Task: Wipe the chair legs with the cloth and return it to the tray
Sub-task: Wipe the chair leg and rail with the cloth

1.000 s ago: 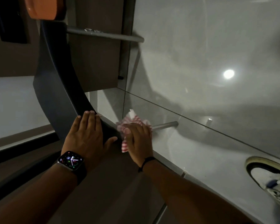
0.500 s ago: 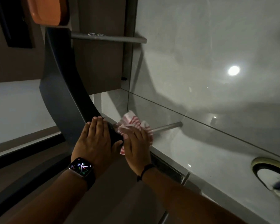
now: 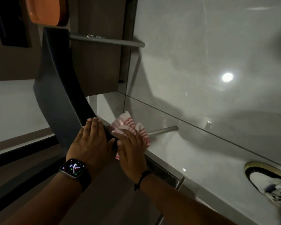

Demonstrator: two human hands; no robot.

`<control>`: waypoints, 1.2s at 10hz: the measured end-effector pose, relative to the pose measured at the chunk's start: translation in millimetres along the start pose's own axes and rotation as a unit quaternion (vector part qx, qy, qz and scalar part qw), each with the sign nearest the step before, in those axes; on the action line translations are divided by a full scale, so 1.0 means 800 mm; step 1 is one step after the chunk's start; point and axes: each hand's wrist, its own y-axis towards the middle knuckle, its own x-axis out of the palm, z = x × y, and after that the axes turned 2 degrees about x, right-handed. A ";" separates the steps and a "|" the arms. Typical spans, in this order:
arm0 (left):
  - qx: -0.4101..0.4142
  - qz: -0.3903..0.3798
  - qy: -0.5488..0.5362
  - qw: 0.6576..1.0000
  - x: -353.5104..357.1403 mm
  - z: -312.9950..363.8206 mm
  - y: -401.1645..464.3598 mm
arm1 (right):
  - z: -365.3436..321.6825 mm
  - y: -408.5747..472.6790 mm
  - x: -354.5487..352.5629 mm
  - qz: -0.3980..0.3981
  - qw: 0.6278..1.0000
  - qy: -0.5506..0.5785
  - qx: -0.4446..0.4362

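Glossy grey floor tiles [image 3: 201, 54] fill the dim scene under me, a lamp glare at two o'clock and a white sneaker [image 3: 272, 184] at four. Nearest, my left hand [image 3: 89, 143], smartwatch [image 3: 73, 168] on its wrist, lies flat and unclenched against the dark curved chair back [image 3: 60, 98], fingers straight, gripping nothing. Just beside it toward three o'clock, my right hand [image 3: 131, 151] presses the red-and-white striped cloth [image 3: 130, 125] onto the lower metal chair leg [image 3: 164, 129], palm over it, though whether the fingers curl around I cannot tell; farther off at twelve runs the upper leg [image 3: 107, 40], with the orange seat [image 3: 44, 10] beyond.
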 end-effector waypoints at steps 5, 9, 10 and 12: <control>0.017 0.096 -0.017 0.995 0.022 -0.007 -0.005 | 0.070 0.023 -0.033 0.029 0.985 0.039 0.168; 0.004 0.060 -0.064 0.996 0.021 0.001 0.011 | 0.115 0.068 -0.053 0.088 0.928 0.161 0.325; 0.012 0.036 -0.081 0.996 0.002 0.005 0.013 | 0.022 0.021 -0.033 0.029 0.941 0.202 0.271; -0.047 0.179 -0.214 0.959 -0.083 -0.076 -0.009 | -0.138 0.031 -0.119 0.076 0.918 0.235 0.310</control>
